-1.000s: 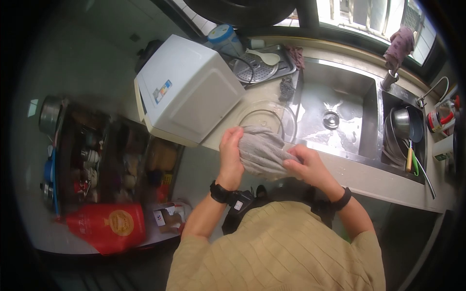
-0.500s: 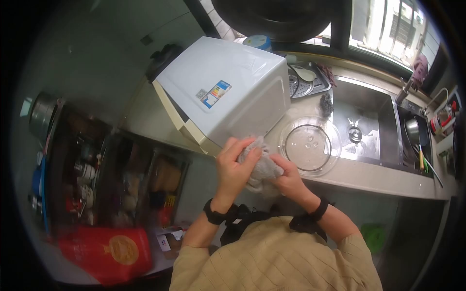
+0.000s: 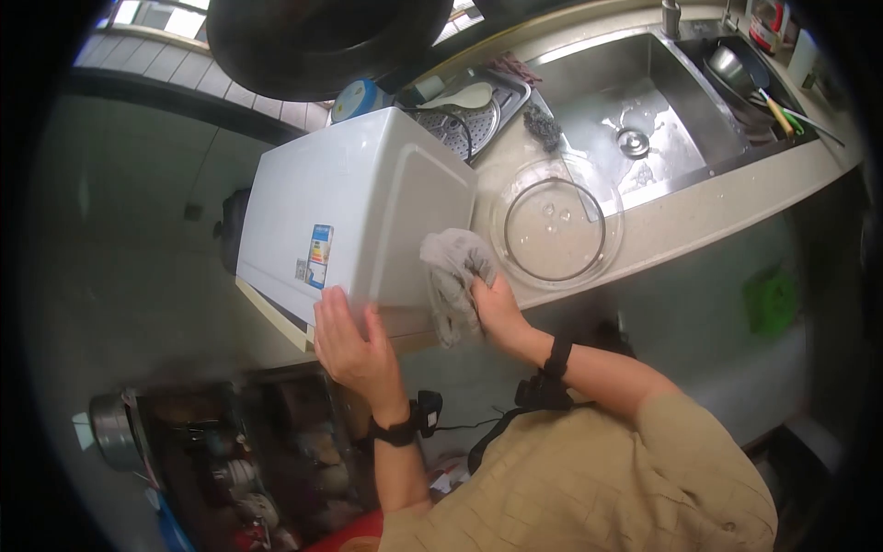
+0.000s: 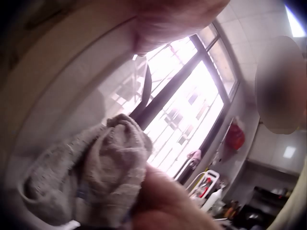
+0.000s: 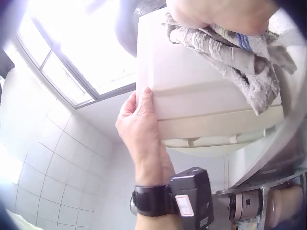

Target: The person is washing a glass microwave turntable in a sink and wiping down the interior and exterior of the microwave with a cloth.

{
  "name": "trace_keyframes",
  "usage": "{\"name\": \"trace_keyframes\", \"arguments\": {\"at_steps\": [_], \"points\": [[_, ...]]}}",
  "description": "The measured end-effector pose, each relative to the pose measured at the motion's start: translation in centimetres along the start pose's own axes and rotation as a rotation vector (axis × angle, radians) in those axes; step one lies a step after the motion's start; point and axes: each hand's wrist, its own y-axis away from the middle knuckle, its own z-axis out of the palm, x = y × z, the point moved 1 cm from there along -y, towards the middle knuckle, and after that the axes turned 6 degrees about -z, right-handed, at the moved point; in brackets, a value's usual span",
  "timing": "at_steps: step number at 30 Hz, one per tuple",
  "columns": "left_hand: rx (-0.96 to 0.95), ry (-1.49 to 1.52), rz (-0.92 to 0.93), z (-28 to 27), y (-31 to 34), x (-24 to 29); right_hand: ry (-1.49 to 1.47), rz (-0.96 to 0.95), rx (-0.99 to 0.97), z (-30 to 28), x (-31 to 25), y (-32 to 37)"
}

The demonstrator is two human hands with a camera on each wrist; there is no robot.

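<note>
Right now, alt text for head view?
A person's right grip holds a crumpled grey cloth by a white boxy appliance; the left grip rests on the appliance's edge. A clear round plate lies on the counter, near a steel sink.

Open air above the glass plate, white appliance alongside

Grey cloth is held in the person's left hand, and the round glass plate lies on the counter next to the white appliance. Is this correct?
Not the hand: the head view shows the grey cloth in the right hand; the left hand touches the white appliance. The round glass plate does lie on the counter next to the appliance.
</note>
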Motion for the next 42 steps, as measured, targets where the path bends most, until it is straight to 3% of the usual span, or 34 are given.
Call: {"name": "trace_keyframes", "arguments": {"at_steps": [4,11,14,16,20,22,26,29,31,34,36,40,42], "points": [[0.090,-0.061,0.050,0.1,-0.2,-0.3,-0.025,-0.028,0.036,0.6,0.3,0.7],[0.057,-0.041,0.078,0.1,-0.1,-1.3,-0.224,0.001,0.061,-1.7,-1.1,-0.8],[0.037,-0.033,0.093,-0.2,0.0,-2.3,-0.058,0.058,0.074,-3.5,-0.5,-0.9],[0.026,-0.024,0.122,-0.2,-0.1,-3.5,0.214,0.138,-0.026,-4.0,-0.9,-0.4],[0.014,-0.014,0.144,-0.3,0.1,-5.0,0.193,0.153,-0.047,-3.6,0.0,0.0],[0.005,-0.011,0.144,-0.4,0.2,-5.8,0.157,-0.030,0.041,-3.1,-0.1,-0.5],[0.005,0.033,0.098,-0.3,0.6,-7.4,0.078,0.122,0.073,-2.7,-0.6,-2.3],[-0.005,0.078,0.051,-0.4,0.8,-8.3,0.221,0.015,0.164,-1.7,0.3,-3.7],[-0.023,0.049,0.052,-0.5,1.0,-8.7,0.248,-0.176,0.291,-1.0,0.6,-5.4],[-0.038,0.046,0.039,-0.4,1.0,-8.5,0.496,-0.149,0.293,-0.3,1.8,-8.4],[-0.043,0.064,0.023,-0.4,1.0,-7.9,0.583,-0.073,0.240,0.2,2.5,-8.1],[-0.042,0.124,-0.101,-0.3,0.8,-7.1,0.711,-0.159,0.140,1.2,4.6,-5.0],[-0.036,0.123,-0.119,-0.1,0.8,-7.1,0.777,-0.047,-0.071,2.1,5.3,-2.6]]}}
